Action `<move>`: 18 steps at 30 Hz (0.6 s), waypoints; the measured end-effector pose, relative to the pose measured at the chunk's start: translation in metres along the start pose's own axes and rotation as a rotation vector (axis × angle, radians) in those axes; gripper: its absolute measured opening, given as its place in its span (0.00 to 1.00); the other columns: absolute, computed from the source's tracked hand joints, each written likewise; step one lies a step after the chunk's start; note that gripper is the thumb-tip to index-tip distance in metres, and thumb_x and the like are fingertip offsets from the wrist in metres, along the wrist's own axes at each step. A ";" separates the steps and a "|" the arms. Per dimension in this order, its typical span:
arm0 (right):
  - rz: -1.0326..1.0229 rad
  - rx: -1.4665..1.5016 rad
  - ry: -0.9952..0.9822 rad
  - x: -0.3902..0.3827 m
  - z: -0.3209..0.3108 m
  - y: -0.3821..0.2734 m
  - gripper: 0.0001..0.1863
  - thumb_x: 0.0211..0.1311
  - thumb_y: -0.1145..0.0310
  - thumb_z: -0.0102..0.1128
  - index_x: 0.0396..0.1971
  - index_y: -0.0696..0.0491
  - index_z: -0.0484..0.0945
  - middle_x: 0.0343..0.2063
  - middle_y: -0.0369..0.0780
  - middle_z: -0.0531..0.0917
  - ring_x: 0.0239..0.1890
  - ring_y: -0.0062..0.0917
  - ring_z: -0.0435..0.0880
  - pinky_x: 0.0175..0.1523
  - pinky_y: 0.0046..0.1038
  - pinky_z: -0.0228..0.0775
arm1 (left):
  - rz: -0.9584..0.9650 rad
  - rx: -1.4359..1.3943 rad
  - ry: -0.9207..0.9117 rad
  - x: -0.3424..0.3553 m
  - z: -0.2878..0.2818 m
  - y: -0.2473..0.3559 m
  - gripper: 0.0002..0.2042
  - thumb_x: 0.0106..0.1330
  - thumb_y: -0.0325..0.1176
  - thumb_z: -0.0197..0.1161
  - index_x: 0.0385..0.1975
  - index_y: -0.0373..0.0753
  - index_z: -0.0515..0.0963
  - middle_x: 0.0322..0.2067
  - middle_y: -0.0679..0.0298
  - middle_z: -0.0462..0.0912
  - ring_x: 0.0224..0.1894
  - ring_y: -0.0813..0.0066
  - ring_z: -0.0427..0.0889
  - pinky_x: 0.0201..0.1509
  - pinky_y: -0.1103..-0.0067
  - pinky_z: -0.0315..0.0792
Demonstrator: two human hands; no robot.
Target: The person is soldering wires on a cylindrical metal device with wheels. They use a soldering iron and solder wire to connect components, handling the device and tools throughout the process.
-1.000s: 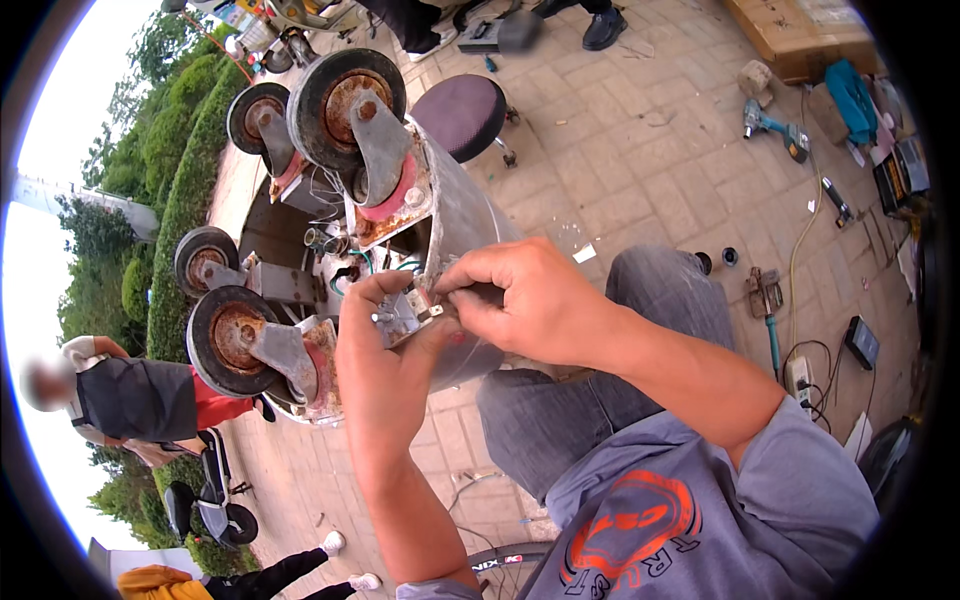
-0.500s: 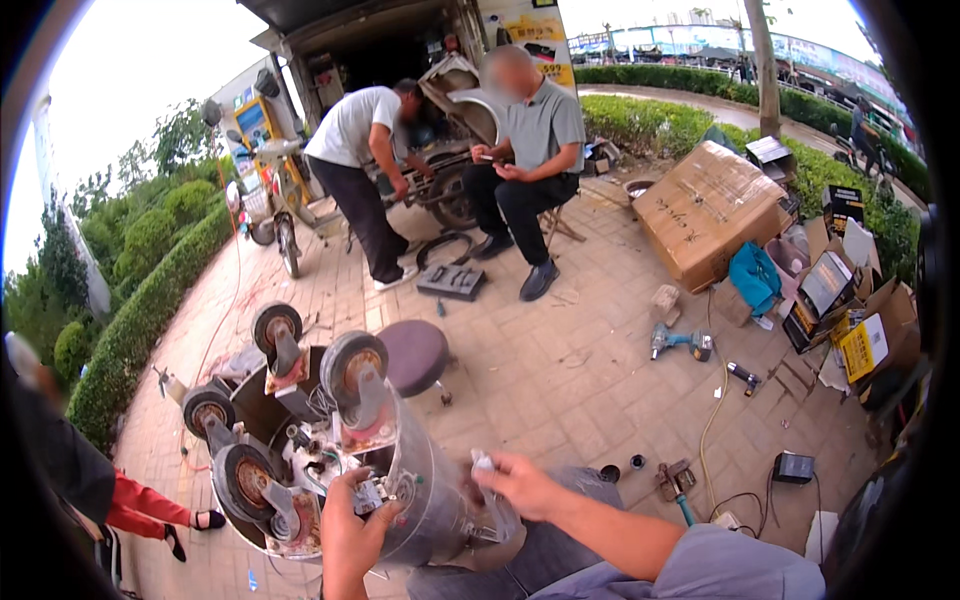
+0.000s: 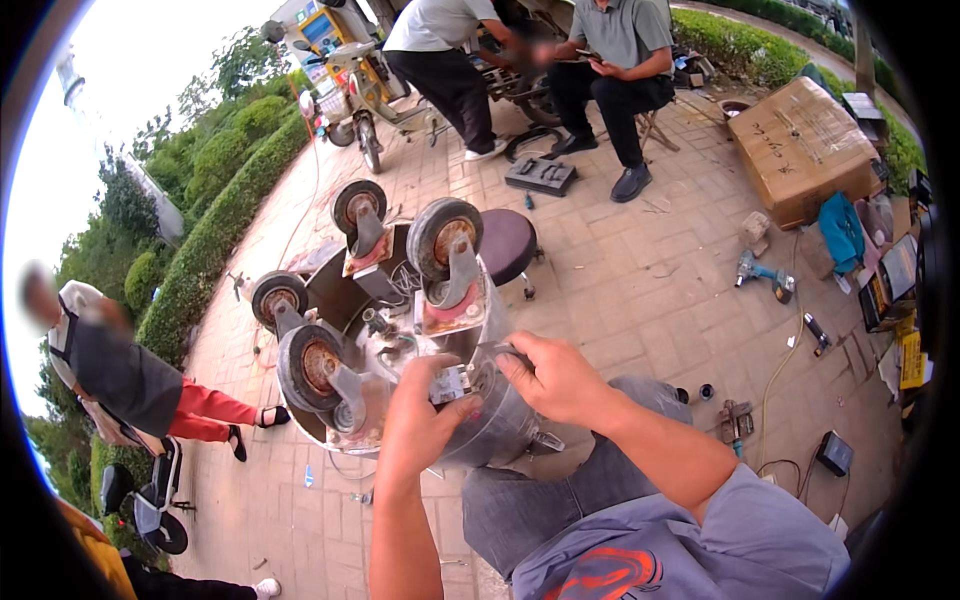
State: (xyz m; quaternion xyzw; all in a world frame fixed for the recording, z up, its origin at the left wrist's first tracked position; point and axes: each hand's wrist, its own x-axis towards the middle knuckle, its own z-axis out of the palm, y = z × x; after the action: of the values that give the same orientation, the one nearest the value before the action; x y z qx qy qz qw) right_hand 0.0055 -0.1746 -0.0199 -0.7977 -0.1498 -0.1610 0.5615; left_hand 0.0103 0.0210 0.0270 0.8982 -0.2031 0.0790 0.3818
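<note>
Noted near centre of frame: left hand (image 3: 425, 400), partly closed, pinching a small silvery metal part (image 3: 450, 385) between thumb and fingers. Just to the right, found right hand (image 3: 550, 380), fingers curled, thumb drawn toward index finger; area at the fingertips too small and blurred, unable to tell any grip contents.

Seen directly behind both, at centre: upturned grey barrel-shaped metal body (image 3: 490, 425). Counted four caster wheels (image 3: 312, 367) on top, black-tyred, rusty at the hubs. Made out wires (image 3: 403, 280) inside the open end, partly hidden.

Located a dark purple round stool (image 3: 508, 243) just beyond, right of centre. Logged on the paved ground (image 3: 640, 260), right side of frame: blue-and-black cordless power tool (image 3: 765, 273), dark box with cable (image 3: 834, 453). Upper right: large cardboard box (image 3: 800, 150), teal cloth (image 3: 842, 230) near its lower corner. Upper centre: black case (image 3: 541, 177), near a seated person in a grey shirt (image 3: 628, 45); bent-over person in a white shirt (image 3: 440, 25) to the left. Left edge: standing person in a dark apron (image 3: 115, 350), red trousers below.
</note>
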 end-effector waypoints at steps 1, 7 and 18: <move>-0.024 0.000 -0.008 0.000 0.001 -0.002 0.12 0.67 0.65 0.56 0.32 0.60 0.72 0.22 0.49 0.78 0.23 0.39 0.77 0.31 0.35 0.69 | 0.002 -0.004 -0.001 0.000 -0.001 0.000 0.25 0.46 0.25 0.75 0.47 0.33 0.76 0.39 0.59 0.79 0.40 0.71 0.77 0.46 0.75 0.72; 0.048 -0.105 -0.015 0.002 0.005 0.007 0.13 0.64 0.63 0.57 0.30 0.59 0.73 0.20 0.54 0.79 0.26 0.53 0.79 0.30 0.46 0.68 | 0.008 0.013 0.006 0.002 0.000 0.002 0.25 0.45 0.25 0.76 0.46 0.33 0.76 0.38 0.59 0.79 0.39 0.70 0.78 0.45 0.75 0.72; 0.152 -0.219 -0.025 0.005 0.002 0.005 0.12 0.64 0.63 0.58 0.32 0.58 0.76 0.24 0.53 0.81 0.28 0.49 0.81 0.33 0.44 0.71 | -0.040 -0.033 0.005 -0.002 0.003 0.005 0.24 0.47 0.26 0.76 0.46 0.33 0.76 0.37 0.62 0.79 0.38 0.74 0.77 0.43 0.77 0.72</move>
State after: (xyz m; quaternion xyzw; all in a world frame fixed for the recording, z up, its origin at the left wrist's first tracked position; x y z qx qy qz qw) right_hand 0.0124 -0.1742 -0.0231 -0.8652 -0.0775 -0.1233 0.4799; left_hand 0.0065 0.0164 0.0274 0.8956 -0.1853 0.0700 0.3984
